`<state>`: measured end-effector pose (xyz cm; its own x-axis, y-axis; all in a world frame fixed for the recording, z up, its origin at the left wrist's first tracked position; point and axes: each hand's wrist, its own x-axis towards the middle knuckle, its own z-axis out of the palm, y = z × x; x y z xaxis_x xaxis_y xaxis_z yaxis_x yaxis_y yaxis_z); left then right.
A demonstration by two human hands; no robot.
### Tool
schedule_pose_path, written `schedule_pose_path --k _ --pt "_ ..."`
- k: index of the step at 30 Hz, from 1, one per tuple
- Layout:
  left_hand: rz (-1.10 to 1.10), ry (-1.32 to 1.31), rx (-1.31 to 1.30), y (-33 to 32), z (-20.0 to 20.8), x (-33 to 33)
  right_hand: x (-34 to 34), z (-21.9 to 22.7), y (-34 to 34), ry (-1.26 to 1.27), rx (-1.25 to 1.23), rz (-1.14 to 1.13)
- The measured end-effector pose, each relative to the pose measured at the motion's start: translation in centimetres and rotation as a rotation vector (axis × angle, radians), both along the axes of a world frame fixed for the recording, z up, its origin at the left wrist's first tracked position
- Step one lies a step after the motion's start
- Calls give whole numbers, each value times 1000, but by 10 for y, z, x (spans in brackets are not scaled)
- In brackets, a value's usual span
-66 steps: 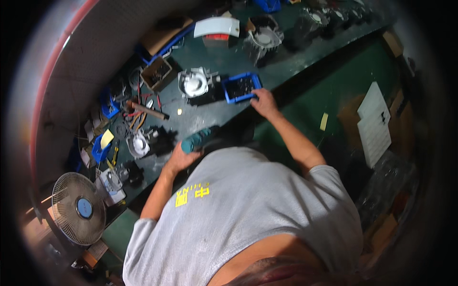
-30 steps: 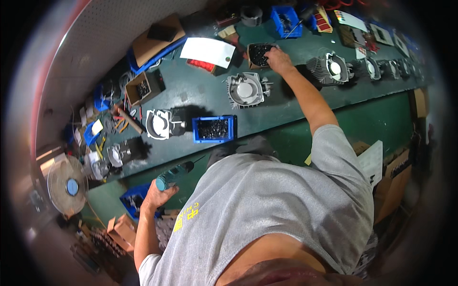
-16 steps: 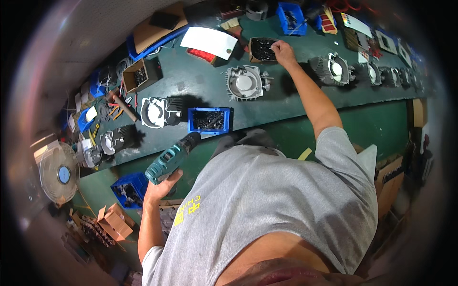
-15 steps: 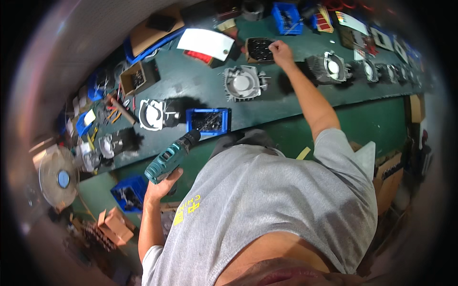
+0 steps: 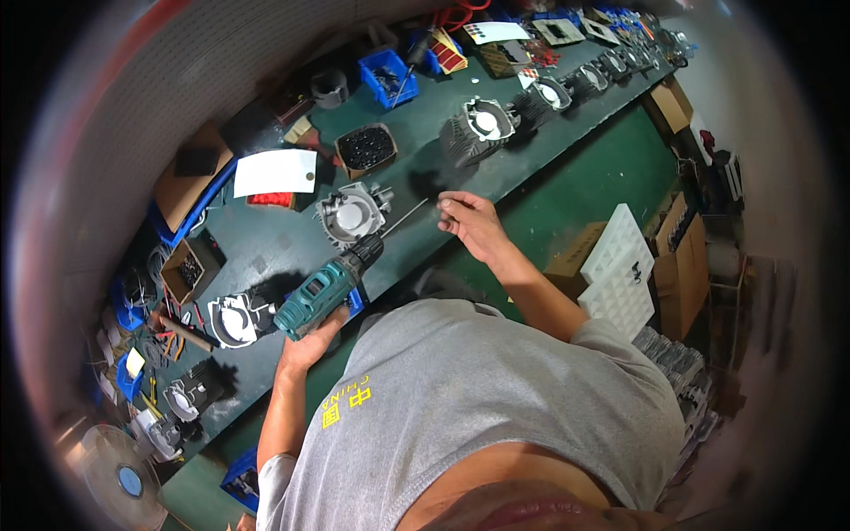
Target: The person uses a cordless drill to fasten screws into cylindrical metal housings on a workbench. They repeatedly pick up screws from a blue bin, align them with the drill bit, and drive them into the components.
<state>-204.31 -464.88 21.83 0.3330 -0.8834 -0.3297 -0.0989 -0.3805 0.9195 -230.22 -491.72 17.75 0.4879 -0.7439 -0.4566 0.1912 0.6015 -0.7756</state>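
A teal cordless drill with a black chuck and a long thin bit is gripped in my left hand, whose fingers are mostly hidden behind it. The bit points up and to the right, over the bench edge. Close to the bit's tip is my right hand, its thumb and fingertips pinched together; whatever is between them is too small to name. Just beyond the chuck a grey cast metal housing lies on the bench. A blue bin is partly hidden behind the drill.
An open cardboard box of small black parts stands behind the housing. More finned castings line the bench to the right, with another casting at left. White trays stand at right, a fan at lower left.
My right hand has come back from the box of black parts to the drill bit's tip. The drill has moved over the bench beside the housing, and the view has turned.
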Motion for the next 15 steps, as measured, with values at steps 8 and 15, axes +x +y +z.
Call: schedule_pose_path --k 8,15 --pt "-21 74 107 -77 4 -52 -43 -5 -73 -168 24 35" --pt "113 55 164 -163 21 -139 -97 -14 -181 -84 2 136"
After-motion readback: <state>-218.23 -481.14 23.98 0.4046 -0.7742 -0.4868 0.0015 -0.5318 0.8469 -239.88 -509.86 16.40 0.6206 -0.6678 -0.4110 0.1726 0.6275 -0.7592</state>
